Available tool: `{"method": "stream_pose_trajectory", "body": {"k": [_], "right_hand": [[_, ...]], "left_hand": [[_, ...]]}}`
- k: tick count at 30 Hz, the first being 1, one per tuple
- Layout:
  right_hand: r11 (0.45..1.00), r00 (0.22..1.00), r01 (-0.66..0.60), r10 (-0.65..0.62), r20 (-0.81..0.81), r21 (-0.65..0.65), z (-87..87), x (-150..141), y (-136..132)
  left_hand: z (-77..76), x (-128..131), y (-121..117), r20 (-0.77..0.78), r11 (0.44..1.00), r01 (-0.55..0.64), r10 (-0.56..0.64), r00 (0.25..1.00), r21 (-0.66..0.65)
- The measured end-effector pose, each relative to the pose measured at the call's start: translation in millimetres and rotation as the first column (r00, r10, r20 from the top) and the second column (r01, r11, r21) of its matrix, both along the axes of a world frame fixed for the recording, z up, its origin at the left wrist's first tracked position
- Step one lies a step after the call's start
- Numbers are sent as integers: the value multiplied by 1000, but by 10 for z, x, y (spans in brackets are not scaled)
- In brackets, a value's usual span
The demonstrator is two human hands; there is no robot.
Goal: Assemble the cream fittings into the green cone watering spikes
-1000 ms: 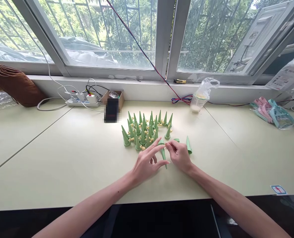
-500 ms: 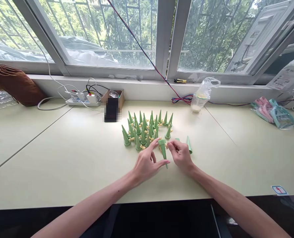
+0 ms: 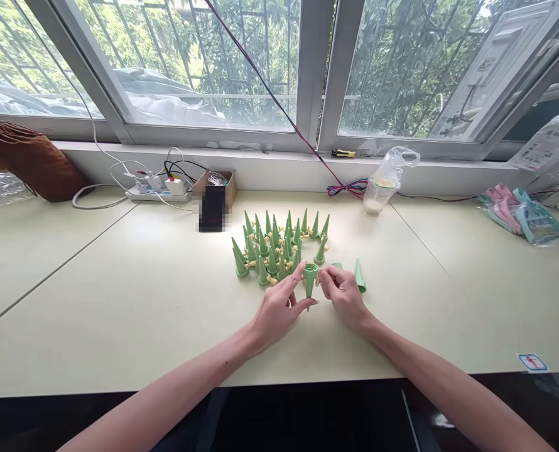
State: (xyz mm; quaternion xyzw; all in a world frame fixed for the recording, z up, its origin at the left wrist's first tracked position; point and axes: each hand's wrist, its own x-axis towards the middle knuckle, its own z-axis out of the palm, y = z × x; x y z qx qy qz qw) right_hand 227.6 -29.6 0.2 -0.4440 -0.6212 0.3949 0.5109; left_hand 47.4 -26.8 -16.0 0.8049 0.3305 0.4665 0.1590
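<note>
1. Clamping the open-topped green cone (image 3: 310,284) between fingers at the rim and thumb near the narrow end, the left hand (image 3: 276,312) keeps it tip down, above the table (image 3: 176,326).
2. The right hand (image 3: 345,296) sits at 3 o'clock of this cone, thumb and fingertips together beside its rim; whether they grip the small yellowish piece (image 3: 317,282) there cannot be told.
3. Upright green cones with yellow side fittings (image 3: 272,257) stand clustered at 11 o'clock.
4. A loose green cone (image 3: 359,276) lies at 3 o'clock, beyond the right hand.
5. A bagged cup (image 3: 377,191) stands at 1 o'clock, an open cardboard box (image 3: 231,188) at 10 o'clock.
</note>
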Motion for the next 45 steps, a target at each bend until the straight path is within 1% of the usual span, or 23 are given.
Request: {"method": "stream_pose_trajectory", "body": {"k": [5, 10, 13, 17, 26, 33, 35, 37, 41, 45], "right_hand": [[993, 988, -109, 103, -117, -50, -13, 12, 19], [969, 958, -222, 197, -208, -106, -11, 17, 47], [957, 947, -252, 213, -240, -144, 5, 14, 48], [956, 949, -245, 202, -240, -164, 18, 18, 45], [945, 935, -292, 251, -250, -144, -7, 48, 69], [947, 943, -299, 275, -189, -114, 68, 39, 34], [946, 944, -300, 277, -178, -121, 54, 39, 34], [944, 945, -304, 282, -165, -128, 30, 40, 35], [946, 952, -299, 288, -105, -121, 17, 38, 21], [953, 955, -294, 295, 3, -79, 55, 30, 3]], "left_hand": [[0, -10, 47, -20, 989, 16, -13, 1000, 144], [29, -38, 102, -31, 969, 118, -114, 993, 215], [45, -65, 124, -60, 966, 138, -128, 990, 217], [52, -84, 125, -88, 971, 126, -110, 990, 204], [54, -92, 107, -62, 978, 160, -153, 986, 136], [120, -91, 72, 2, 987, 159, -159, 987, 40], [140, -97, 75, 15, 990, 139, -139, 990, 40], [144, -107, 89, 35, 995, 93, -95, 995, 43], [115, -124, 132, 60, 998, -1, -3, 998, 67], [107, -128, 154, 85, 996, -21, 14, 996, 88]]}}
